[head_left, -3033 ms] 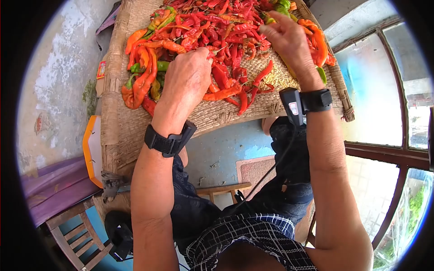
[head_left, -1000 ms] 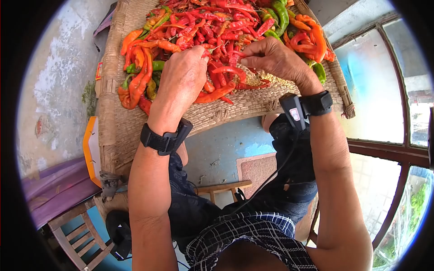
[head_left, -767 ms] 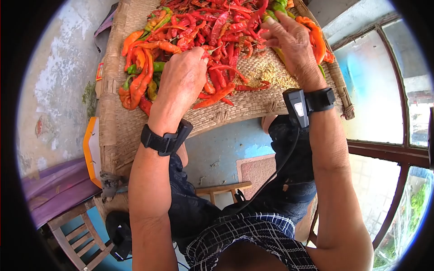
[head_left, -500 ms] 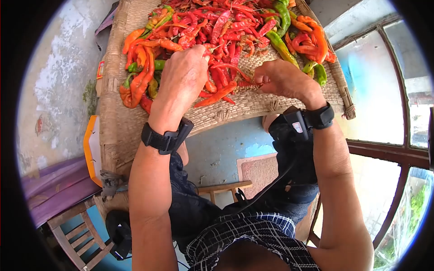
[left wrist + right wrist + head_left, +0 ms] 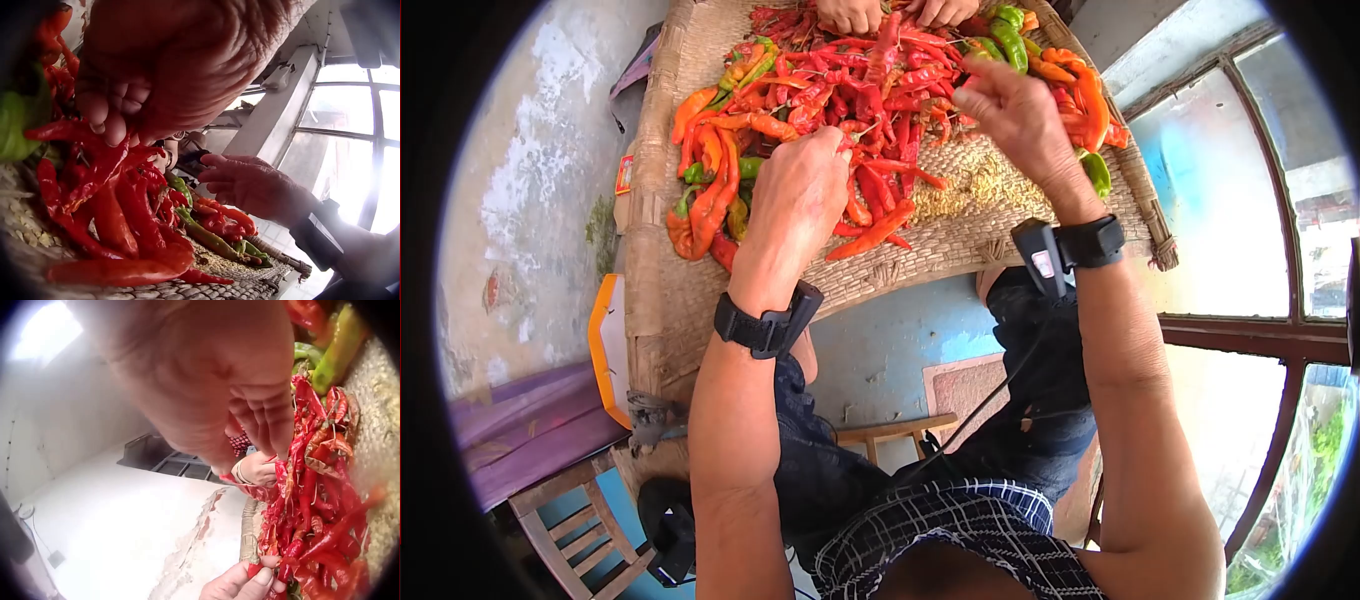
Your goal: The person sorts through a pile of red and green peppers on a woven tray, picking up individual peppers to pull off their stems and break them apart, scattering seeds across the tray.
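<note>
Red peppers (image 5: pixel 880 105) lie heaped on a woven tray (image 5: pixel 940 245). At the heap's near left side, my left hand (image 5: pixel 800 190) pinches a red pepper by its stem end; the right wrist view shows this pepper (image 5: pixel 254 569) between thumb and fingers of the left hand (image 5: pixel 234 584). My right hand (image 5: pixel 1025 120) is over the heap's right side, its fingers extended and apart from the left hand. The left wrist view shows the right hand (image 5: pixel 256 187) with nothing in it. One long red pepper (image 5: pixel 887 50) stands out above the heap, away from the fingers.
Another person's hands (image 5: pixel 850 14) touch the far side of the heap. Orange peppers (image 5: pixel 710 190) lie at the left, orange and green ones (image 5: pixel 1095 170) at the right. Pale seeds (image 5: pixel 970 190) are scattered near the front edge. A window (image 5: pixel 1220 190) stands at the right.
My right hand has risen from the seeds toward the far side, its curled fingers now extended. The left hand keeps its pinch. Another person's hands have come into view at the top.
</note>
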`<state>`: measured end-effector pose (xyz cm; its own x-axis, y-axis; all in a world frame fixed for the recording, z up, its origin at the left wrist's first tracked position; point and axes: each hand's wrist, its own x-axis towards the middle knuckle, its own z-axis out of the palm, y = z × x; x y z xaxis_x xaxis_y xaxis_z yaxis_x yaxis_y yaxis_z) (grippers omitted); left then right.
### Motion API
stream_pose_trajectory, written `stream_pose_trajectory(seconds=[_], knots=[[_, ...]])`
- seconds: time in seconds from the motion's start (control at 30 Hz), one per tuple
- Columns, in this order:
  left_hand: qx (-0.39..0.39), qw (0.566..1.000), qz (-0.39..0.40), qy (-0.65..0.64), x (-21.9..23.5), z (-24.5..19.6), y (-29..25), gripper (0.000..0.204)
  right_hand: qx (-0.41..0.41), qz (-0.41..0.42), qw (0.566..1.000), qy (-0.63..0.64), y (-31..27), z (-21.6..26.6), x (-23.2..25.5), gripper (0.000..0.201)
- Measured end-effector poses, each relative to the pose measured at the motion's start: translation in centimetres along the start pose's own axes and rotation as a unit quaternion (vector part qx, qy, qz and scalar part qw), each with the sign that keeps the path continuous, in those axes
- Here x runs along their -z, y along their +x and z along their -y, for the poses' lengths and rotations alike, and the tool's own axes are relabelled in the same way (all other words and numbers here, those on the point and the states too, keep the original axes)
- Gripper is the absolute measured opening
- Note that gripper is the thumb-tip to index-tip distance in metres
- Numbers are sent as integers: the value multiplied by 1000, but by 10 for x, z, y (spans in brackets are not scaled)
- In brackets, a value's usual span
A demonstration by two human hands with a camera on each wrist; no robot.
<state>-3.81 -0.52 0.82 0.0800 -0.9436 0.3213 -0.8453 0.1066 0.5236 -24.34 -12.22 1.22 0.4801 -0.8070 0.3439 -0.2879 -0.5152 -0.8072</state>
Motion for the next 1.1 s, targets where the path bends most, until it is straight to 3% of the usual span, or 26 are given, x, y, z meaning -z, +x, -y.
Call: stream_pose_trajectory(seconds=[0.03,0.07,0.1,0.3,0.37,0.4,0.47,0.5,0.53,0.57,0.6,0.63,0.7,0.73,0.77,0.83,0.97,1.03,1.1], knots=[[-5,1000,-6,0,0,0,0,13,29,8,992,-124,-1,-2,-2,25],[-5,1000,-7,2,0,0,0,13,106,91,969,-202,-4,-10,-7,26],[2,1000,-4,0,0,0,0,13,54,186,950,-244,-9,-7,-13,25],[0,1000,-9,-13,3,-1,2,12,58,187,919,-342,-14,-12,-37,18],[4,1000,-7,-18,2,1,2,12,75,242,939,-235,-9,-2,-27,19],[-21,997,-50,-50,1,4,2,13,75,242,938,-235,-7,-1,-23,19],[-48,991,-95,-82,1,8,3,16,10,307,946,-103,0,1,-15,28],[47,982,-39,-180,3,10,4,20,12,305,946,-104,2,8,-14,28],[142,951,18,-274,5,10,4,25,-47,152,987,15,4,16,-15,31],[141,951,16,-274,7,9,4,25,-105,-7,985,136,6,20,-16,35],[168,932,33,-320,12,5,4,26,-41,-37,996,70,11,20,-15,43],[195,909,49,-365,15,3,4,27,-39,-36,996,72,10,21,-18,43],[188,903,51,-382,16,2,4,28,-13,64,998,7,0,25,-29,46],[181,896,54,-401,15,2,5,29,-4,102,994,41,-5,24,-43,46],[181,896,55,-401,12,3,5,29,-62,124,985,106,-12,25,-54,38],[148,906,52,-392,7,5,6,29,-121,135,967,179,-21,32,-67,32],[158,920,55,-353,7,2,5,31,-93,114,966,213,-18,34,-67,24],[172,909,18,-379,9,3,5,32,-117,200,965,127,-11,32,-53,18],[166,911,-10,-377,10,5,6,32,-133,193,966,106,-6,33,-43,14]])
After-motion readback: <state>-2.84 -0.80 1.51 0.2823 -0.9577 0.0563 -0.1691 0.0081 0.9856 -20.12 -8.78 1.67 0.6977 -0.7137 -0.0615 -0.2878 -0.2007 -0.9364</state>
